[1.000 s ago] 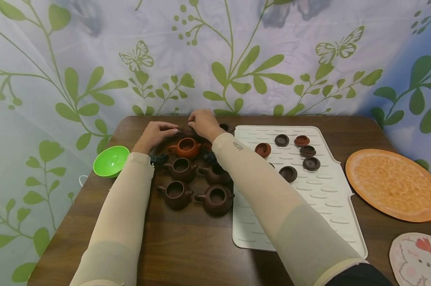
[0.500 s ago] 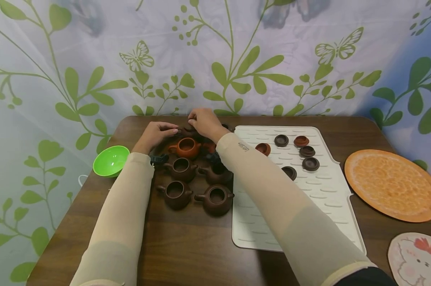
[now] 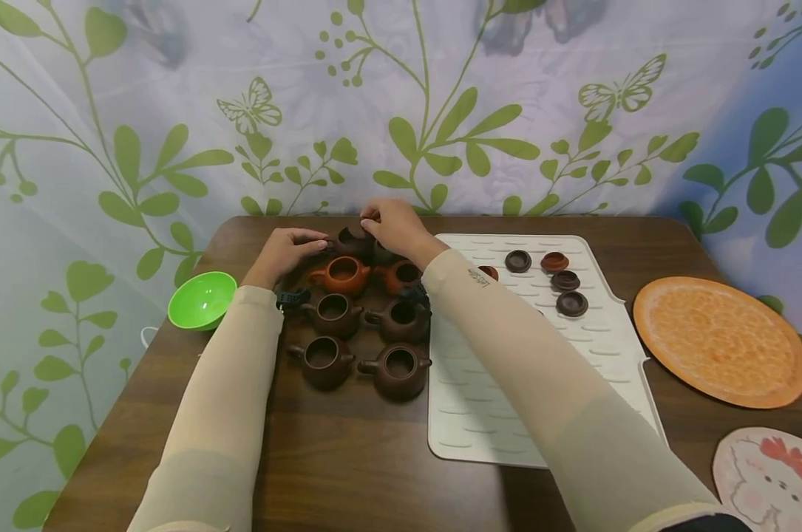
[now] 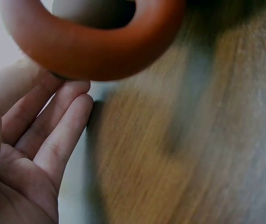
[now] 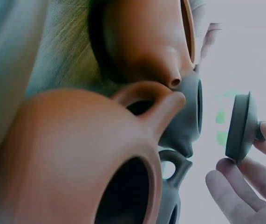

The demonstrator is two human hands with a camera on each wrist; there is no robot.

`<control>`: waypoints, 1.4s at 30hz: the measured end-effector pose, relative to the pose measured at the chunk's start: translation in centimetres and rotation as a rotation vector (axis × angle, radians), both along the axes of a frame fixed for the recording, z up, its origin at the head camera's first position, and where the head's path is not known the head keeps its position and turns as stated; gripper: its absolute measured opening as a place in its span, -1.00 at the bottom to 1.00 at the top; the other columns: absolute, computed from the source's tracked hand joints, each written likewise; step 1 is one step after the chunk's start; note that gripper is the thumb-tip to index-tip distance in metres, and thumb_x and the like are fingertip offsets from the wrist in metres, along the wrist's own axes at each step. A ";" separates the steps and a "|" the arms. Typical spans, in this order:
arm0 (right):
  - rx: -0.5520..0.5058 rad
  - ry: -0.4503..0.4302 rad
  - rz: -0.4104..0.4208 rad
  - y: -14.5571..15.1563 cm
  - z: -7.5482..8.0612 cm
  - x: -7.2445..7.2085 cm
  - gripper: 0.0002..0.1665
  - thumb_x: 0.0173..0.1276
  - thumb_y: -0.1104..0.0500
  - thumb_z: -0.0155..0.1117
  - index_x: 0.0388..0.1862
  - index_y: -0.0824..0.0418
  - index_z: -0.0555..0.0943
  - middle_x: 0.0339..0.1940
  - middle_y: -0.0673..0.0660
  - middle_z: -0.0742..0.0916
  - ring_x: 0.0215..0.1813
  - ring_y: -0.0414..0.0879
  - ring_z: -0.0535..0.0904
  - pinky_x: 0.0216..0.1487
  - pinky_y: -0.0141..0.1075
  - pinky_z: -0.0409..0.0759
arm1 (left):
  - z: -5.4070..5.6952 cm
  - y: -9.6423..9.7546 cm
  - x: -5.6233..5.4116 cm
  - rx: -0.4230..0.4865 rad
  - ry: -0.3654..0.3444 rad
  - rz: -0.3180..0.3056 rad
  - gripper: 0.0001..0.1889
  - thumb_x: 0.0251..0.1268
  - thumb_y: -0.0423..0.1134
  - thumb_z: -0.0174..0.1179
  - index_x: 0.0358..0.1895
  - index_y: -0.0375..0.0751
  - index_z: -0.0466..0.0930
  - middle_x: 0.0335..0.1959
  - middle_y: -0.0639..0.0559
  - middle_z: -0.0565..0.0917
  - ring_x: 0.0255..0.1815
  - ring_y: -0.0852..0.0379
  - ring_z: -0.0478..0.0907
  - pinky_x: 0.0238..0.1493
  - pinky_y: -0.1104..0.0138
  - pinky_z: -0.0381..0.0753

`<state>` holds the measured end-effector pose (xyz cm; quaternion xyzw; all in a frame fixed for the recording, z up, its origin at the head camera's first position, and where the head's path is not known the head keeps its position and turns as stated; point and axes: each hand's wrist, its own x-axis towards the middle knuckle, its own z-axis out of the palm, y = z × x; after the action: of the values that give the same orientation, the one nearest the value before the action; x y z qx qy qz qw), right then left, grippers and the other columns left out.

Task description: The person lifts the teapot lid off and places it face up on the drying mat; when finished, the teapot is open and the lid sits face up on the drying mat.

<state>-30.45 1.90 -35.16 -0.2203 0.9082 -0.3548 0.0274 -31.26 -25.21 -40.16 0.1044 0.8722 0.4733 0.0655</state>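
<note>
My right hand (image 3: 397, 229) pinches a dark teapot lid (image 5: 241, 126) by its knob. In the right wrist view the lid is tipped on edge relative to the camera and apart from the teapots. Just below, in the head view, stands a dark brown teapot (image 3: 350, 245) with its mouth uncovered. My left hand (image 3: 282, 255) has thumb and fingertips at that teapot's left side, seemingly pinching its handle; an orange handle (image 4: 100, 58) hides the contact in the left wrist view. Nearer me are an orange teapot (image 3: 344, 276) and a reddish one (image 3: 403, 275).
Several dark lidless teapots (image 3: 398, 372) stand close together in front of my hands. To the right a white mat (image 3: 470, 414) bears several lids (image 3: 571, 303). A green bowl (image 3: 203, 301) sits at the left edge; an orange round mat (image 3: 720, 340) lies far right.
My right hand has lifted the lid up from the far dark teapot and shifted slightly right, so the teapot's mouth now shows. My left hand has stayed in place.
</note>
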 end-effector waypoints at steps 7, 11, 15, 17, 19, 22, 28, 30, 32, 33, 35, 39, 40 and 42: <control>-0.038 -0.009 0.007 1.6 0.6 0.7 -0.76 0.69 0.10 0.20 0.14 0.19 0.67 0.08 0.10 0.71 0.13 -0.01 0.61 0.16 -0.16 0.56 | -2.7 -1.3 -1.9 0.025 0.008 0.015 -0.60 0.46 0.00 0.40 0.20 -0.15 0.79 0.14 -0.11 0.74 0.13 -0.01 0.64 0.18 0.08 0.59; -0.063 -0.015 0.001 2.6 1.0 1.0 -0.77 0.69 0.10 0.19 0.11 0.18 0.67 0.04 0.08 0.71 0.12 -0.01 0.60 0.16 -0.13 0.55 | -2.7 -1.2 -1.8 0.029 0.015 0.014 -0.61 0.46 0.00 0.40 0.19 -0.14 0.80 0.12 -0.09 0.75 0.11 0.02 0.64 0.16 0.10 0.60; -0.095 -0.030 -0.001 3.6 1.2 1.3 -0.80 0.69 0.08 0.19 0.06 0.16 0.66 0.00 0.06 0.70 0.07 -0.02 0.60 0.12 -0.11 0.56 | -2.7 -1.2 -1.7 0.026 0.020 0.014 -0.61 0.47 -0.01 0.40 0.19 -0.15 0.80 0.12 -0.09 0.75 0.10 0.02 0.65 0.15 0.12 0.61; -0.118 -0.050 -0.005 4.1 1.3 1.5 -0.80 0.69 0.07 0.20 0.05 0.15 0.66 -0.01 0.06 0.69 0.07 -0.02 0.61 0.10 -0.10 0.57 | -2.6 -1.2 -1.6 0.022 0.020 0.017 -0.61 0.47 -0.02 0.40 0.19 -0.16 0.79 0.12 -0.09 0.75 0.10 0.02 0.65 0.15 0.12 0.61; -0.140 -0.078 -0.007 4.6 1.5 1.8 -0.79 0.68 0.05 0.20 0.06 0.14 0.65 0.00 0.06 0.69 0.07 -0.03 0.61 0.08 -0.10 0.58 | -2.6 -1.2 -1.5 0.021 0.017 0.021 -0.61 0.47 -0.02 0.40 0.20 -0.16 0.79 0.13 -0.08 0.74 0.10 0.03 0.64 0.15 0.12 0.60; -0.176 -0.123 0.007 5.4 1.9 2.1 -0.74 0.68 0.06 0.21 0.16 0.17 0.64 0.08 0.09 0.68 0.07 0.00 0.64 0.06 -0.09 0.60 | -2.5 -1.1 -1.5 0.023 0.014 0.025 -0.61 0.47 -0.02 0.40 0.20 -0.16 0.79 0.13 -0.08 0.74 0.11 0.03 0.64 0.15 0.12 0.60; -0.283 -0.275 0.127 7.5 2.3 2.7 -0.43 0.70 0.14 0.16 0.61 -0.02 0.39 0.34 0.21 0.55 0.12 0.15 0.67 0.20 -0.02 0.59 | -2.4 -0.9 -1.4 0.021 0.015 0.025 -0.62 0.47 -0.03 0.40 0.20 -0.16 0.79 0.13 -0.09 0.74 0.11 0.02 0.64 0.16 0.11 0.60; -0.328 -0.345 0.168 8.3 2.2 2.8 -0.35 0.71 0.15 0.13 0.68 -0.15 0.30 0.36 0.21 0.49 0.19 0.15 0.63 0.28 0.01 0.55 | -2.4 -0.9 -1.3 0.016 0.018 0.024 -0.62 0.47 -0.04 0.40 0.20 -0.15 0.79 0.12 -0.09 0.75 0.11 0.02 0.65 0.17 0.10 0.60; -0.373 -0.413 0.202 9.0 2.1 2.9 -0.32 0.72 0.17 0.09 0.69 -0.24 0.26 0.32 0.19 0.46 0.29 0.10 0.56 0.36 -0.01 0.50 | -2.4 -0.9 -1.3 0.014 0.021 0.022 -0.62 0.48 -0.04 0.39 0.20 -0.15 0.79 0.12 -0.09 0.75 0.10 0.01 0.65 0.17 0.10 0.60; -0.400 -0.448 0.216 9.3 2.0 3.0 -0.33 0.73 0.19 0.07 0.69 -0.24 0.27 0.21 0.18 0.47 0.32 0.08 0.52 0.39 -0.01 0.46 | -2.4 -0.9 -1.3 0.013 0.022 0.021 -0.62 0.48 -0.04 0.39 0.20 -0.15 0.79 0.11 -0.09 0.75 0.10 0.01 0.65 0.17 0.09 0.61; -0.447 -0.506 0.230 9.8 1.9 3.1 -0.37 0.74 0.22 0.02 0.67 -0.18 0.32 0.01 0.16 0.42 0.41 -0.01 0.42 0.44 -0.05 0.41 | -2.4 -0.9 -1.3 0.012 0.024 0.020 -0.63 0.48 -0.04 0.39 0.20 -0.15 0.79 0.12 -0.09 0.75 0.11 0.01 0.65 0.17 0.09 0.60; -0.542 -0.577 0.224 10.6 1.9 3.4 -0.45 0.76 0.28 -0.09 0.63 0.08 0.37 -0.05 0.13 0.39 0.48 -0.05 0.32 0.48 -0.01 0.36 | -2.5 -1.0 -1.3 0.016 0.026 0.020 -0.63 0.48 -0.05 0.39 0.20 -0.16 0.79 0.12 -0.10 0.74 0.11 0.01 0.64 0.17 0.09 0.60; -0.569 -0.587 0.217 10.8 1.9 3.5 -0.47 0.75 0.29 -0.08 0.62 0.13 0.37 0.05 0.14 0.41 0.51 -0.03 0.31 0.48 0.01 0.36 | -2.5 -1.0 -1.3 0.016 0.025 0.021 -0.63 0.48 -0.05 0.39 0.20 -0.16 0.79 0.13 -0.10 0.74 0.11 0.01 0.64 0.17 0.09 0.60; -0.616 -0.603 0.196 11.2 2.0 3.7 -0.49 0.74 0.29 -0.03 0.59 0.17 0.37 0.24 0.20 0.40 0.49 0.06 0.34 0.46 0.05 0.37 | -2.5 -1.0 -1.2 0.018 0.025 0.022 -0.63 0.48 -0.06 0.39 0.20 -0.16 0.79 0.13 -0.10 0.74 0.11 0.01 0.64 0.16 0.09 0.60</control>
<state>-26.74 13.10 -33.16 -0.1898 0.6864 -0.6530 0.2578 -32.50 -26.18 -42.65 0.1013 0.8698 0.4804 0.0484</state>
